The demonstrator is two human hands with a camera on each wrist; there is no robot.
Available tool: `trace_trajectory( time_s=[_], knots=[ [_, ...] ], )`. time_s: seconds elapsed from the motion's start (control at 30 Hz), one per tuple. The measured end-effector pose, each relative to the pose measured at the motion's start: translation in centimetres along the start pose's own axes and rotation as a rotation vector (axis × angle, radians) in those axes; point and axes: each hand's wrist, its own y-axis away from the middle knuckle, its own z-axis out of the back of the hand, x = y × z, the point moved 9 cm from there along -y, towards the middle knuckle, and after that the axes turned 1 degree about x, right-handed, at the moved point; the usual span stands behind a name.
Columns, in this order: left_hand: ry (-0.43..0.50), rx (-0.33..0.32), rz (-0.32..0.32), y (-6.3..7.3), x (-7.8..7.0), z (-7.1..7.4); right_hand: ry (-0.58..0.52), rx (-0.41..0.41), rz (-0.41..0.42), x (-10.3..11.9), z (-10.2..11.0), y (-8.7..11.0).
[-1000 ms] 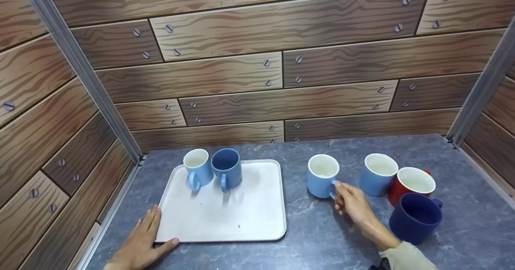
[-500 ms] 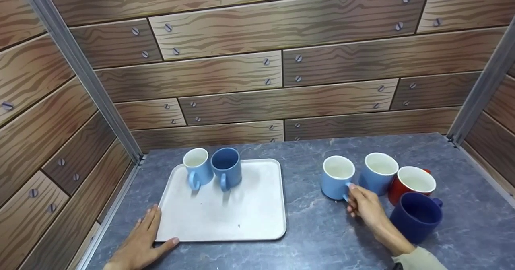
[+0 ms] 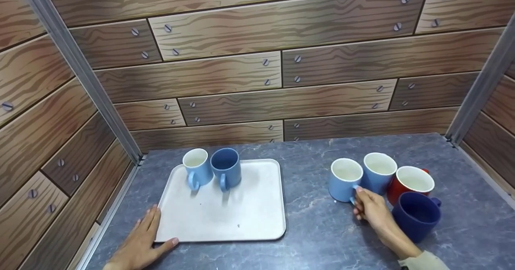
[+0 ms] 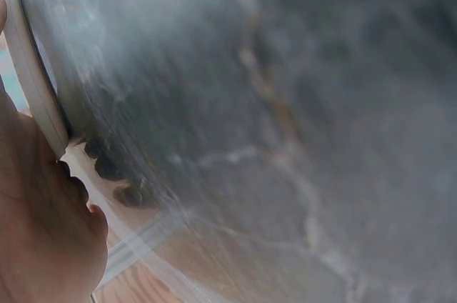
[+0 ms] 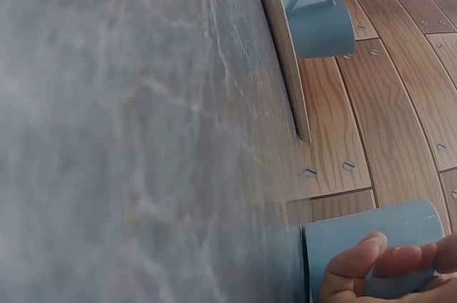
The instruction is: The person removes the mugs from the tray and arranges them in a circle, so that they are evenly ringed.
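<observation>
On the table (image 3: pixel 310 250), the tray (image 3: pixel 225 221), left hand (image 3: pixel 139 242) spread at its near-left corner! Well right of it, the right hand (image 3: pixel 372 209) pinches a blue mug (image 3: pixel 344 183), just ahead and left, by its handle (image 3: pixel 353 200).

The left hand (image 3: pixel 139 241) lies outstretched while the right hand (image 3: pixel 373 208) pinches.

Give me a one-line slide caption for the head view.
Right hand grips a light-blue mug; left hand touches the near-left corner of a white tray bearing two blue mugs.
</observation>
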Motion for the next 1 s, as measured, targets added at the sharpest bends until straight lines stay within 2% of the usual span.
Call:
trace_trajectory(
  time_s=[0.37, 0.73, 0.9, 1.0],
  knots=[
    [0.016, 0.039, 0.027, -0.3, 0.4, -0.4, -0.037, -0.007, 0.009, -0.1, 0.4, 0.2],
    [0.02, 0.006, 0.006, -0.2, 0.2, -0.2, 0.003, -0.046, 0.035, 0.1, 1.3, 0.5],
    [0.018, 0.014, 0.012, -0.3, 0.3, -0.3, 0.05, -0.062, 0.017, 0.1, 1.5, 0.9],
    [0.009, 0.015, 0.01, -0.3, 0.4, -0.3, 0.137, -0.07, 0.013, 0.5, 1.5, 1.4]
  ],
)
